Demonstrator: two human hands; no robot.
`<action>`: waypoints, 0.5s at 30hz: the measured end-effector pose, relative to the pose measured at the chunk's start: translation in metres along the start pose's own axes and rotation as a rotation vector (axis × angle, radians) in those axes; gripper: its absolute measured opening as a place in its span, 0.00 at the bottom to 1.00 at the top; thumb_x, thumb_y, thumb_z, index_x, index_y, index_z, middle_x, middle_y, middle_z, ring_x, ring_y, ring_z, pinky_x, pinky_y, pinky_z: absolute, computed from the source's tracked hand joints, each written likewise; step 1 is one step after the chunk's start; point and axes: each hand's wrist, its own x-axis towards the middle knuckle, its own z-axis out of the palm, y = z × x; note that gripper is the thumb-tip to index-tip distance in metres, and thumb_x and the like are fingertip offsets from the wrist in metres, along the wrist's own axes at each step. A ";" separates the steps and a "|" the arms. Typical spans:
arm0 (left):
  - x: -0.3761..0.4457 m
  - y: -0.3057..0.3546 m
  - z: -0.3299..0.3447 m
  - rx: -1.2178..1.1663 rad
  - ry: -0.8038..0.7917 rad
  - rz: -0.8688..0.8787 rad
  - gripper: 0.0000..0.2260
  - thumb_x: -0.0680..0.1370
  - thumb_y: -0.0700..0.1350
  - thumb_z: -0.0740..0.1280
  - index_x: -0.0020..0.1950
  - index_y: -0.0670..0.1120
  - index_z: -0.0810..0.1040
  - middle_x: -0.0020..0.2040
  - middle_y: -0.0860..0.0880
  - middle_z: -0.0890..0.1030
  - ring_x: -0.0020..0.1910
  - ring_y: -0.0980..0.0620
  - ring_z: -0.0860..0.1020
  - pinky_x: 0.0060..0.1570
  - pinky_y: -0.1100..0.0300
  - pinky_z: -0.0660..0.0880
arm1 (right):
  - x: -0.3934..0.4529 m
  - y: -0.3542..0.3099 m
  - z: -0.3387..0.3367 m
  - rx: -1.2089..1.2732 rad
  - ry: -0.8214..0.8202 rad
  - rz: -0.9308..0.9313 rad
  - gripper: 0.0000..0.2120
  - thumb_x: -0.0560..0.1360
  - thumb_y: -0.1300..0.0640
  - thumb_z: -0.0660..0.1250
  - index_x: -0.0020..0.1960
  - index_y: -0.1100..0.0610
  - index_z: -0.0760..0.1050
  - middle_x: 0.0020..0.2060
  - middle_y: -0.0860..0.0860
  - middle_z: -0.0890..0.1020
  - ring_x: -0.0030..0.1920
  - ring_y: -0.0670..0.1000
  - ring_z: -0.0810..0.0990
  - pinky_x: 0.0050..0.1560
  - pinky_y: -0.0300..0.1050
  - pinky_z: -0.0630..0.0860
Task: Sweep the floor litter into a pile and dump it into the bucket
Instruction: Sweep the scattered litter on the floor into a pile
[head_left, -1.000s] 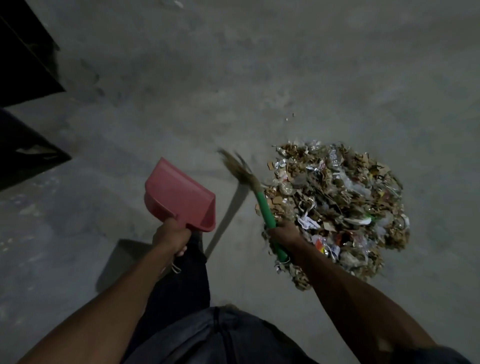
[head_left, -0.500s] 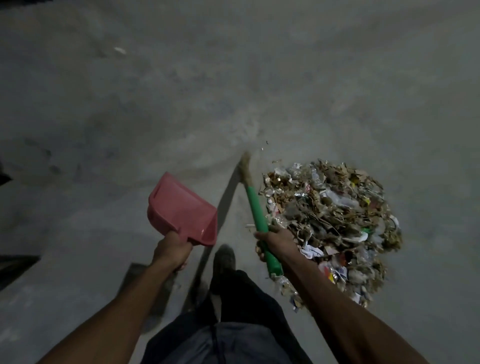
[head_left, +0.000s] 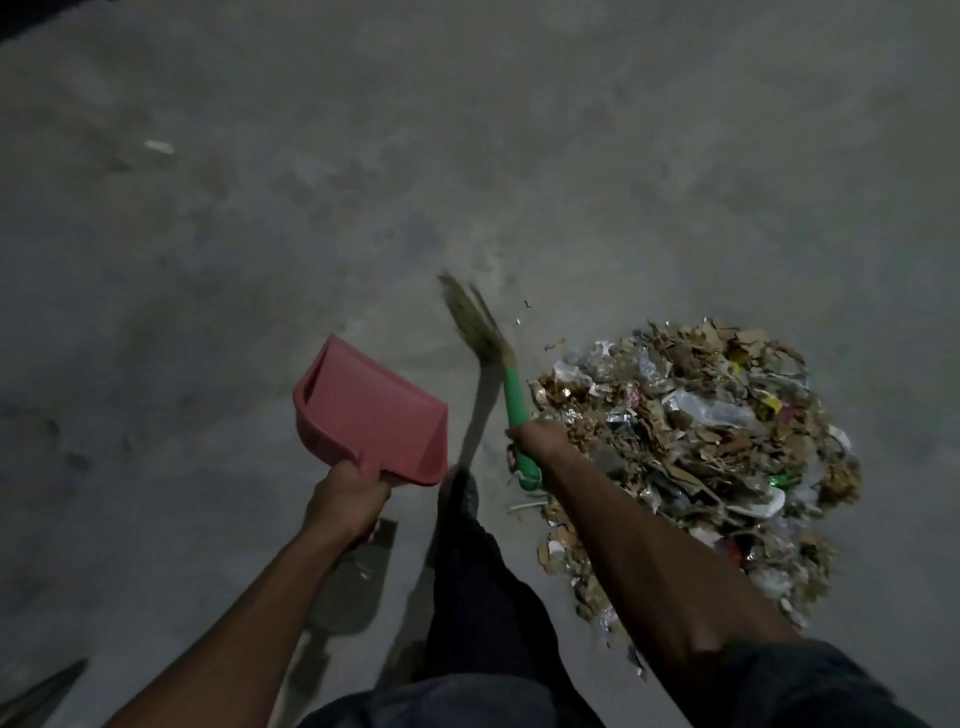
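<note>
A big pile of litter (head_left: 696, 447), cardboard scraps, wrappers and plastic, lies on the grey concrete floor at the right. My right hand (head_left: 540, 441) grips the green handle of a short broom (head_left: 514, 400), whose straw head (head_left: 472, 322) points up and left, just left of the pile. My left hand (head_left: 345, 501) grips the handle of a red dustpan (head_left: 371, 410), held above the floor left of the broom. No bucket is in view.
A few small crumbs (head_left: 522, 312) lie loose beyond the pile's upper left edge. One pale scrap (head_left: 158, 146) lies far off at the upper left. My dark trouser leg and shoe (head_left: 460, 493) stand between dustpan and pile. Bare concrete floor (head_left: 519, 156) stretches ahead.
The broom head has swung out to the left, away from the pile's edge. The view has shifted, so the dark furniture at the left has dropped out. Both hands keep their hold.
</note>
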 end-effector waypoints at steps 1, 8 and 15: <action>0.010 0.013 -0.001 0.012 -0.006 0.005 0.06 0.71 0.43 0.65 0.41 0.40 0.75 0.31 0.40 0.80 0.31 0.42 0.81 0.34 0.57 0.72 | 0.010 -0.013 -0.004 0.094 0.000 0.040 0.02 0.77 0.68 0.62 0.48 0.67 0.69 0.30 0.59 0.72 0.24 0.52 0.72 0.21 0.39 0.70; 0.063 0.081 -0.009 0.074 -0.072 0.062 0.12 0.69 0.47 0.66 0.47 0.42 0.75 0.39 0.37 0.80 0.38 0.37 0.81 0.41 0.49 0.78 | 0.042 -0.062 -0.018 0.731 0.024 0.203 0.01 0.80 0.65 0.58 0.50 0.63 0.66 0.33 0.56 0.69 0.16 0.47 0.69 0.17 0.34 0.67; 0.084 0.118 -0.022 0.145 -0.121 0.157 0.04 0.73 0.40 0.67 0.46 0.40 0.76 0.37 0.39 0.80 0.35 0.39 0.80 0.36 0.51 0.76 | 0.019 -0.045 -0.042 1.094 0.140 0.183 0.03 0.81 0.66 0.56 0.48 0.61 0.65 0.35 0.56 0.68 0.16 0.46 0.68 0.15 0.34 0.67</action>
